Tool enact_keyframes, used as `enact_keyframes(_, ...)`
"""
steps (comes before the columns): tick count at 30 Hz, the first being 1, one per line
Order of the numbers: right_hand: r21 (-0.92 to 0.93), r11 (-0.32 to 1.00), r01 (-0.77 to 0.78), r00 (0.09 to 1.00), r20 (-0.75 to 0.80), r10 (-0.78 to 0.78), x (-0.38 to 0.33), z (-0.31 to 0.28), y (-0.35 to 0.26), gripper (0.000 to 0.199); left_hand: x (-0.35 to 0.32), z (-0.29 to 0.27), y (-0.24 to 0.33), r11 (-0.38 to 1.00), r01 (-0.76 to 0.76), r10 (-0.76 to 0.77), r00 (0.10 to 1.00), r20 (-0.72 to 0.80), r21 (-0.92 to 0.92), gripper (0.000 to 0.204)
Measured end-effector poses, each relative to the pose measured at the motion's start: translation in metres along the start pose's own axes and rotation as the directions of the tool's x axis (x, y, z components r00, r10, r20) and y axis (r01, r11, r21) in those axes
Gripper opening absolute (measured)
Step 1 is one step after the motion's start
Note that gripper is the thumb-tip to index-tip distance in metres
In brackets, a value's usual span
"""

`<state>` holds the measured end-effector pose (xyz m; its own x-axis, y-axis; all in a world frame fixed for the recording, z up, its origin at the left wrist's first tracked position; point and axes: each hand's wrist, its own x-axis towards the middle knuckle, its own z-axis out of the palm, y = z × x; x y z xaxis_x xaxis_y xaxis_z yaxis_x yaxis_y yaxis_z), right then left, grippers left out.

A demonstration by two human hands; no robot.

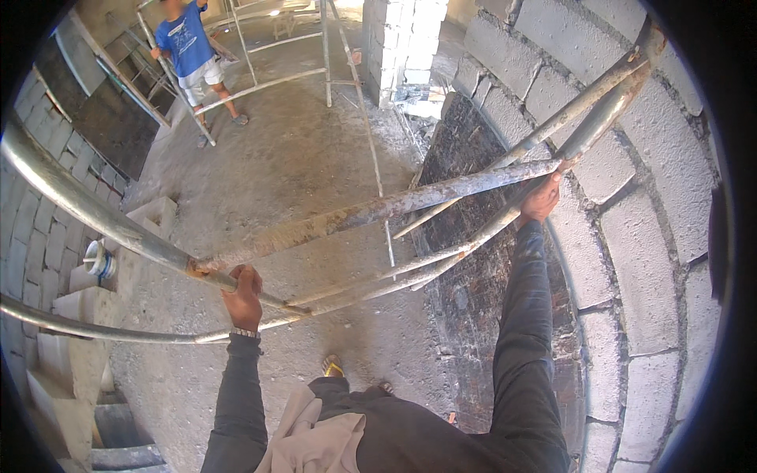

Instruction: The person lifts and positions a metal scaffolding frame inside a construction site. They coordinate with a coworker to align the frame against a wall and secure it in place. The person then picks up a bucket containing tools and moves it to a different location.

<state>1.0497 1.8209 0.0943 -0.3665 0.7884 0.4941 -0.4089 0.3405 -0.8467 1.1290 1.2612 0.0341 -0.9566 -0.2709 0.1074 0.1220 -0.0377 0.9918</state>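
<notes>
A metal scaffold frame (378, 206) made of welded pipes, worn and rusty in places, spans the view in front of me. My left hand (244, 296) is wrapped round its pipe near the rusty joint at the left end of the crossbar. At the crossbar's other end, close to the block wall, my right hand (541, 197) grips the frame just below the joint; its fingers are partly hidden by the pipe. Both arms reach forward, the right one stretched farther. The frame's outer ends run toward the left and upper right edges of the view.
A block wall (631, 292) rises close on my right, with a dark stained board (505, 315) at its foot. Another person (186, 47) stands at the far left, beside an upright scaffold frame (326, 55). Concrete blocks (83, 315) and a white bucket (99, 258) sit at left.
</notes>
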Motion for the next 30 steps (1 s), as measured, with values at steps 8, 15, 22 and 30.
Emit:
enact_keyframes(8,-0.072,0.997,-0.007,1.0,0.024,0.009,0.009,-0.008,0.009,0.065,-0.002,0.002,-0.003,0.999,0.041,-0.04,0.998,-0.048,0.018,0.026)
enact_keyframes(15,0.037,0.999,-0.038,0.992,0.125,0.034,0.012,-0.011,0.02,0.067,0.002,0.006,-0.009,1.0,-0.025,0.024,0.986,-0.163,-0.002,0.026)
enact_keyframes(22,0.041,0.997,-0.06,0.985,0.162,0.053,0.009,-0.006,0.023,0.056,0.005,0.002,-0.009,1.0,-0.003,0.006,0.979,-0.203,0.015,0.03)
enact_keyframes(30,0.035,0.999,0.042,0.985,0.168,-0.047,0.009,0.0,0.023,0.053,0.009,0.015,-0.004,1.0,-0.025,0.027,0.961,-0.275,0.01,0.027)
